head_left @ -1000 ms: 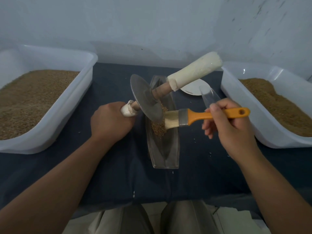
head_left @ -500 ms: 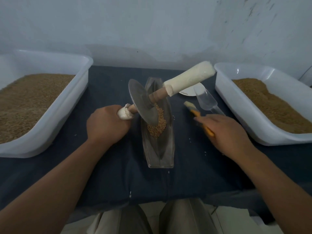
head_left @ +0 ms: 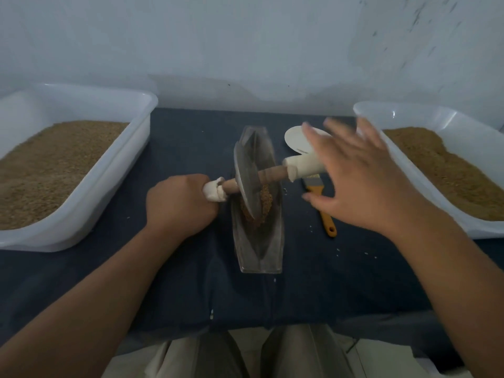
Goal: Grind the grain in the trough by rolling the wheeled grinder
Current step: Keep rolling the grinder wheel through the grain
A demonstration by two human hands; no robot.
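Note:
A narrow boat-shaped metal trough [head_left: 259, 249] lies lengthwise on the dark cloth, with a small heap of brown grain [head_left: 266, 201] in its middle. The wheeled grinder's metal disc [head_left: 245, 181] stands in the trough on the grain, its wooden axle nearly level. My left hand [head_left: 178, 204] grips the white-wrapped left handle. My right hand [head_left: 360, 173] hovers open, fingers spread and blurred, over the white-wrapped right handle [head_left: 302, 166], hiding its outer end.
An orange-handled brush [head_left: 323, 211] lies on the cloth right of the trough. A white dish [head_left: 294, 139] sits behind it. Large white tubs of brown grain stand at the left [head_left: 81, 208] and right [head_left: 409, 124]. A wall rises behind the table.
My right hand has let go of the brush, now lying on the cloth, and risen open over the right handle. The grinder has tipped from slanted to nearly level, its disc down in the trough.

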